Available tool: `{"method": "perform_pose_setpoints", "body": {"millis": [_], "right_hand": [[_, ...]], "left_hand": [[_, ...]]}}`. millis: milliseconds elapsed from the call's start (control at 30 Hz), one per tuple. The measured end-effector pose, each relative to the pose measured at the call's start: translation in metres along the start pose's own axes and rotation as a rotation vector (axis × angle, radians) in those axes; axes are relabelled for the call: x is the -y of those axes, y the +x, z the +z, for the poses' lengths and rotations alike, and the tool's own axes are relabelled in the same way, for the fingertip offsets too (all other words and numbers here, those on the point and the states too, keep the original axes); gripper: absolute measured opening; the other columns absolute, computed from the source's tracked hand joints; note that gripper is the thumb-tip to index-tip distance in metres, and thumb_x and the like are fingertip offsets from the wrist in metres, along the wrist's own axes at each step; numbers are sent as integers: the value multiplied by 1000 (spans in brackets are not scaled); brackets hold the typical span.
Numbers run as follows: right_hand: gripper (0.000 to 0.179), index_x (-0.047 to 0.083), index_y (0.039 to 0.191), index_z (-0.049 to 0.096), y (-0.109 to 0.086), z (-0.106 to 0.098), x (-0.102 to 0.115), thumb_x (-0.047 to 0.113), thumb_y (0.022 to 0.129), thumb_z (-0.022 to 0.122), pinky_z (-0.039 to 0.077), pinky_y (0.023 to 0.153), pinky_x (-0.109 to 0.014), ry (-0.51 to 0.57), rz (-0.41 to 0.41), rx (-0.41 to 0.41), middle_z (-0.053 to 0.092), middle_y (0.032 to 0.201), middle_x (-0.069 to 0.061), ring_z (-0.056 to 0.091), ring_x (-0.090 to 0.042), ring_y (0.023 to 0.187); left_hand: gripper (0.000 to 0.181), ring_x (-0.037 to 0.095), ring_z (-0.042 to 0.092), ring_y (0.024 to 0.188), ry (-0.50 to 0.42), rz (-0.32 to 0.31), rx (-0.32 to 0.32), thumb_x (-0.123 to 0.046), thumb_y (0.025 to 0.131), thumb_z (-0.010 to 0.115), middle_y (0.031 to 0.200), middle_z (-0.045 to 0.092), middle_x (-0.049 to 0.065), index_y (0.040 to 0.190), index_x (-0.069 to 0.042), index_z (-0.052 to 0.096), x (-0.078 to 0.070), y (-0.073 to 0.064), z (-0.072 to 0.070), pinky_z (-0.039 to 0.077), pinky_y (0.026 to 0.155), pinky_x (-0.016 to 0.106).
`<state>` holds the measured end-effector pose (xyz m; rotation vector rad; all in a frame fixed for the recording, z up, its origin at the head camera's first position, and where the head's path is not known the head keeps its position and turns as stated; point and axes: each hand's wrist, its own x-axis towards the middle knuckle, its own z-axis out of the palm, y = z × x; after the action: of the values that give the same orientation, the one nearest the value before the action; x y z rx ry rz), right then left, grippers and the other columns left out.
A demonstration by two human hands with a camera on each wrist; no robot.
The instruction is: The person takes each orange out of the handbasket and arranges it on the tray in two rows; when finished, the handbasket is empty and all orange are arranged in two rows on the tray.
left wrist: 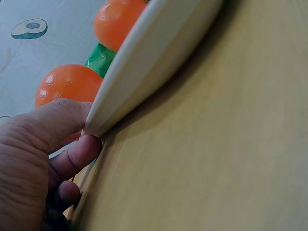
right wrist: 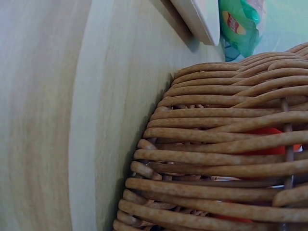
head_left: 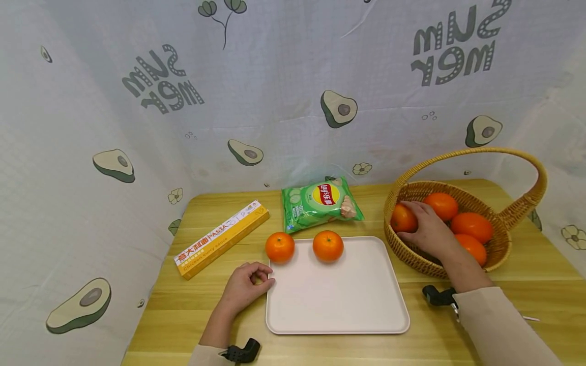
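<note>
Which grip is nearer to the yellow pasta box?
Left. The left grip is close to the box, on its near side; the right grip is far to its right, in the basket.

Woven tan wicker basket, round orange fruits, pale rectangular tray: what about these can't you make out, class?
Head view: floor of the basket, mostly hidden by the fruits and right hand.
Right wrist view: the fruits' outlines, behind the basket's wall.
Left wrist view: far end of the tray, cut off by the top edge.
</note>
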<state>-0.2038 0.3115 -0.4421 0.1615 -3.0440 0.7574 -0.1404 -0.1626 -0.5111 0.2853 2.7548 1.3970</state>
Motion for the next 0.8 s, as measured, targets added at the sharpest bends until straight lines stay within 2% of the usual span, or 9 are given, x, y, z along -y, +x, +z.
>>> {"method": "perform_pose_setpoints", "body": {"millis": [533, 800], "right_hand": [[80, -2, 151, 36, -2, -2, 2, 23, 88, 79, 40, 99, -75, 2, -12, -34, 36, 145, -38, 44, -57, 125], [81, 0, 150, 37, -9, -9, 10, 26, 87, 81, 42, 94, -75, 5, -20, -91, 38, 145, -38, 46, -59, 122]], "left_hand": [[15, 5, 49, 70, 11, 4, 0, -23, 82, 85, 76, 64, -13, 92, -22, 75, 0, -1, 0, 42, 65, 21], [15, 5, 49, 69, 14, 3, -1, -23, 82, 85, 76, 64, -13, 92, -22, 75, 0, -1, 0, 42, 65, 20]]}}
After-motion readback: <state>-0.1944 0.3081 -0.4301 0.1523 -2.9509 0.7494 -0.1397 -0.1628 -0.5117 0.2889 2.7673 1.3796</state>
